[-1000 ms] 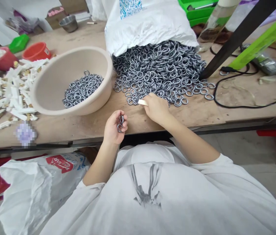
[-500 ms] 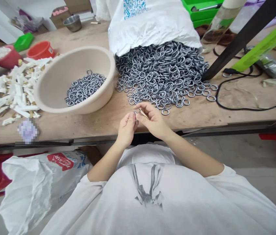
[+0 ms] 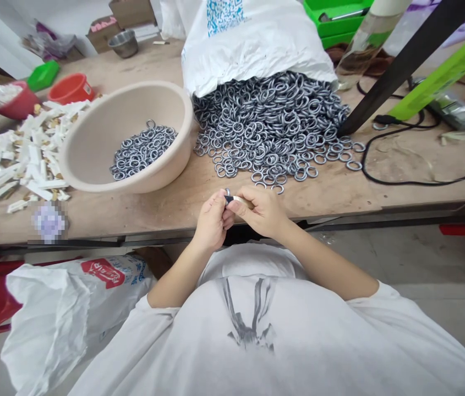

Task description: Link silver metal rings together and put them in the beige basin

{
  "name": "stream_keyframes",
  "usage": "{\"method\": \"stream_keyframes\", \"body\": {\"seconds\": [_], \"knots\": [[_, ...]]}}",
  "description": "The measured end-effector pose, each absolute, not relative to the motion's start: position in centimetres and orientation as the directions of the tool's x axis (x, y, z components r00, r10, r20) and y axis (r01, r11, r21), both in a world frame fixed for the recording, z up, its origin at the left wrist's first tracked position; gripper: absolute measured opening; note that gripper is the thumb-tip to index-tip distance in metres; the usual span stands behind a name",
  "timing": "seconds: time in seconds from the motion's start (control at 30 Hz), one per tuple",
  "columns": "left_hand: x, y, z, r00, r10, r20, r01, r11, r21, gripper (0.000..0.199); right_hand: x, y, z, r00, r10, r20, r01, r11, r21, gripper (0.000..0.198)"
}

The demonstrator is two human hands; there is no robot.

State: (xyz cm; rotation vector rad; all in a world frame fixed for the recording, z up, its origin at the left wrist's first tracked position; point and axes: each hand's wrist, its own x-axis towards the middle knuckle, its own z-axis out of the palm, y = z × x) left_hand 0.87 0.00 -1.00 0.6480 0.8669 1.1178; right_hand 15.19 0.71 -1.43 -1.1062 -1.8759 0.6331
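A grey ring (image 3: 228, 192) was held at the fingertips of the left hand (image 3: 212, 219), near the front edge of the table (image 3: 331, 198). The thumb was pressed towards the bent forefinger and the other fingers were curled in, so the hand was nearly closed; whether more rings were tucked in the palm could not be told. By this grip, it seemed, the ring was kept steady, with its upper part left uncovered.

A small tool (image 3: 240, 200) was gripped between the thumb and bent fingers of the right hand (image 3: 263, 213), which was mostly closed around its pale handle. The dark tip was pointed at the ring and brought close against it; whether the two were touching could not be made out. The tool was apparently held short for fine control, and the hands were set together so that each could be braced by the other.

A heap of rings (image 3: 273, 129) was spread from the mouth of a white sack (image 3: 257, 47), laid with its opening towards the hands, probably for easy reach. A smaller pile (image 3: 143, 151) was gathered in a beige basin (image 3: 153, 180) to the left, where rings were presumably kept apart from the loose heap.
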Motion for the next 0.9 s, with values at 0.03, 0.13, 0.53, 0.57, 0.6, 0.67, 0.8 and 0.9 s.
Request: {"method": "stream_keyframes", "body": {"seconds": [0.03, 0.13, 0.53, 0.57, 0.6, 0.67, 0.8, 0.9], "knots": [[0.9, 0.0, -1.0, 0.184, 0.945, -0.270, -0.494, 0.327, 0.806, 0.050, 15.2, 0.7, -1.3, -0.255, 0.875, 0.410, 0.450, 0.483, -0.751, 0.049], [1.0, 0.0, -1.0, 0.189, 0.938, -0.291, -0.499, 0.347, 0.794, 0.050, 15.2, 0.5, -1.1, -0.277, 0.868, 0.411, 0.437, 0.495, -0.751, 0.049], [0.3, -0.7, -0.6, 0.385, 0.908, -0.166, -0.360, 0.314, 0.878, 0.053, 16.3, 2.8, -2.6, -0.081, 0.961, 0.264, 0.230, 0.276, -0.933, 0.055], [0.3, -0.6, -0.7, 0.348, 0.922, -0.170, -0.375, 0.303, 0.876, 0.053, 16.0, 2.5, -2.4, -0.098, 0.955, 0.281, 0.176, 0.294, -0.939, 0.054], [0.2, -0.4, -0.8, 0.312, 0.934, -0.175, -0.386, 0.293, 0.874, 0.052, 15.7, 2.2, -2.2, -0.131, 0.945, 0.298, 0.132, 0.315, -0.940, 0.053], [0.2, -0.1, -1.1, 0.271, 0.946, -0.178, -0.391, 0.276, 0.878, 0.051, 14.9, 2.0, -1.7, -0.218, 0.924, 0.314, 0.076, 0.337, -0.939, 0.053], [-0.5, 0.0, -1.4, 0.266, 0.954, -0.139, -0.385, 0.237, 0.892, 0.049, 14.2, 4.2, -1.4, -0.212, 0.948, 0.239, 0.260, 0.290, -0.921, 0.046], [-1.5, 0.1, -1.1, 0.207, 0.969, -0.131, -0.406, 0.207, 0.890, 0.047, 14.0, 7.1, -1.6, -0.193, 0.964, 0.183, 0.675, 0.266, -0.688, 0.028]]}}
